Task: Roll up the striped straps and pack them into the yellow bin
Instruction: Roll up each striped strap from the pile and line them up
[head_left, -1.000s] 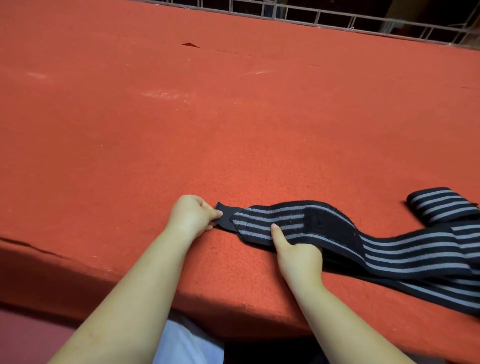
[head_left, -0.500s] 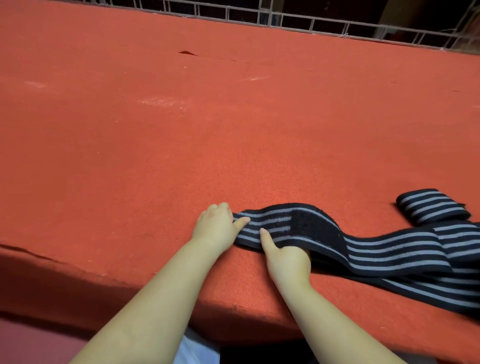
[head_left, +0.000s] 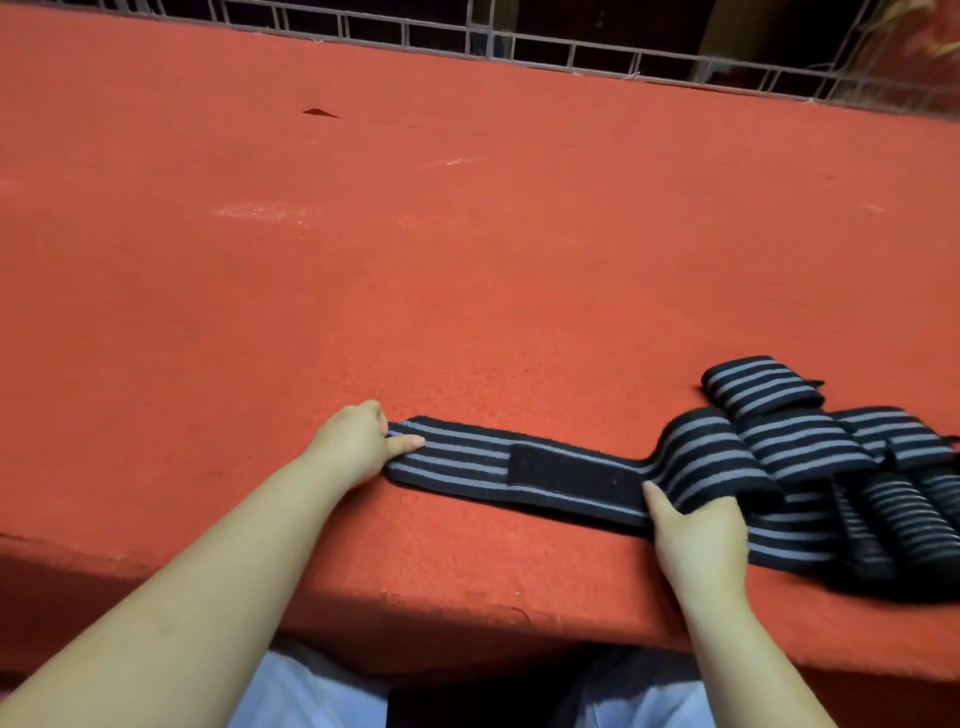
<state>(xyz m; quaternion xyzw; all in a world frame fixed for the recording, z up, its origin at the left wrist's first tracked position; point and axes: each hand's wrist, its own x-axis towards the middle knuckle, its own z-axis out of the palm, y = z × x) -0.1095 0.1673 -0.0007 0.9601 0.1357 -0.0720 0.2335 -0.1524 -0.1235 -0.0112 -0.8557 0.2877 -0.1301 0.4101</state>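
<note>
table (head_left: 467, 234): big red felt-covered top, a metal railing (head_left: 571, 52) running along its far edge at 12 o'clock. No yellow bin in sight, so packing is a way off imo.

strap pile (head_left: 841, 467): loose black-and-grey folds bunched up at 3 o'clock, near the table's front edge.

striped strap (head_left: 467, 460): the one being worked on, laid flat from the centre toward 3 o'clock, black velcro patch (head_left: 571, 475) facing up mid-length.

right hand (head_left: 701, 535): thumb on top, fingers tucked under a hump of strap, clamped on it. I'd hold that side taut so the roll stays straight.

left hand (head_left: 358, 447): pinching the free end at 9 o'clock, thumb flat on the stripes, other fingers curled at the edge. Start the first turn tight and square here, or the roll probably cones out.
</note>
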